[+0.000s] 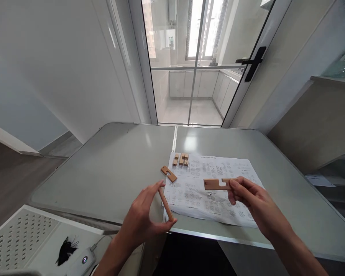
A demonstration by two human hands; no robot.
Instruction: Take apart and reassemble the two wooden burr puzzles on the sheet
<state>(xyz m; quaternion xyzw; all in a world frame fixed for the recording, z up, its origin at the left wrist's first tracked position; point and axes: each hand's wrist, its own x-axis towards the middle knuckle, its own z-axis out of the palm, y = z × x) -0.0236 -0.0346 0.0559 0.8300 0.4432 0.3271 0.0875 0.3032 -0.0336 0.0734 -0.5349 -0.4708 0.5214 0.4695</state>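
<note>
My left hand (145, 214) grips a flat wooden puzzle piece (165, 204) by its two ends, between thumb and fingers, above the table's front edge. Its broad face is turned away, so mostly the narrow edge shows. In my right hand (251, 197) a notched wooden puzzle piece (212, 184) is pinched at its right end, held level over the printed sheet (189, 207). The notch opens upward near my fingertips. Another notched wooden piece (171, 176) lies slanted across the sheet's left edge. Several small wooden blocks (181, 159) stand together at the sheet's upper left corner.
The sheet lies on a grey-green table (126, 153) with a seam down its middle. A glass door with a black handle (254, 63) stands behind it. At lower left, a white surface (50, 234) bears a white device (83, 262) with a cable and a black item (66, 251).
</note>
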